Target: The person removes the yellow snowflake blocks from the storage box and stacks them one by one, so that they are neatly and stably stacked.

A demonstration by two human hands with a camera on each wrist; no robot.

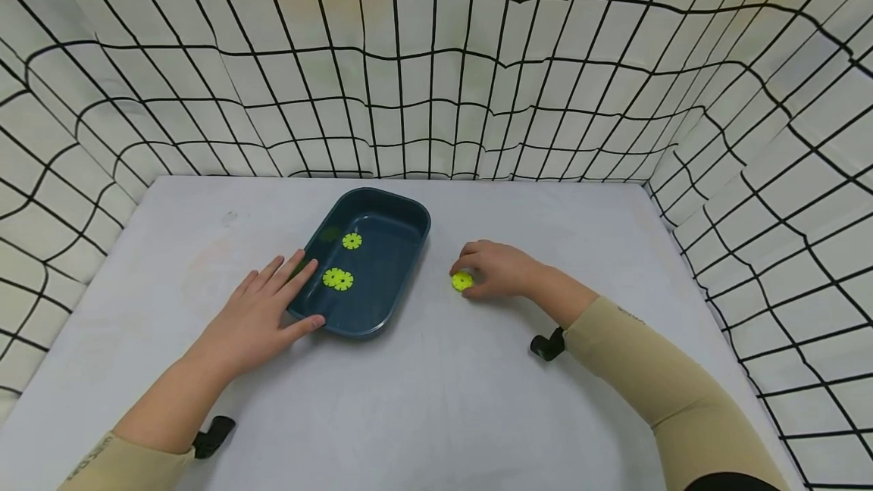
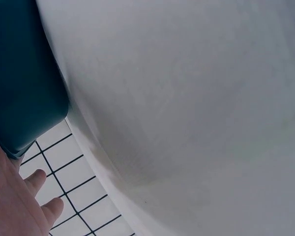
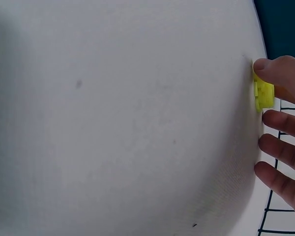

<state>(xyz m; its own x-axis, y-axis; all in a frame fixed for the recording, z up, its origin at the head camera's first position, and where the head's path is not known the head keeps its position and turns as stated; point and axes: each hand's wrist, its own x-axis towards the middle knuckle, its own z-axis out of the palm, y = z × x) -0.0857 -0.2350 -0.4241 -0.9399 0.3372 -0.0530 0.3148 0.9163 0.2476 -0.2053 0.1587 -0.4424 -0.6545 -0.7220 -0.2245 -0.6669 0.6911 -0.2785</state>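
Note:
A dark blue tray (image 1: 382,279) lies on the table, with a few yellow-green notched discs in it. One disc (image 1: 352,241) lies alone, and two others (image 1: 342,280) overlap nearer the front. My left hand (image 1: 262,317) spreads its straight fingers over the tray's left edge, the thumb at the near corner. To the right of the tray, my right hand (image 1: 501,271) pinches another yellow-green notched disc (image 1: 461,281) between thumb and finger, at the tabletop. The right wrist view shows this yellow piece (image 3: 264,93) edge-on, its other fingers apart from it.
The white tabletop (image 1: 436,408) stretches around the tray. Black grid netting (image 1: 436,74) over a white backing borders the table at the back and both sides. A small black device (image 1: 548,345) sits at the right wrist, another (image 1: 214,436) at the left.

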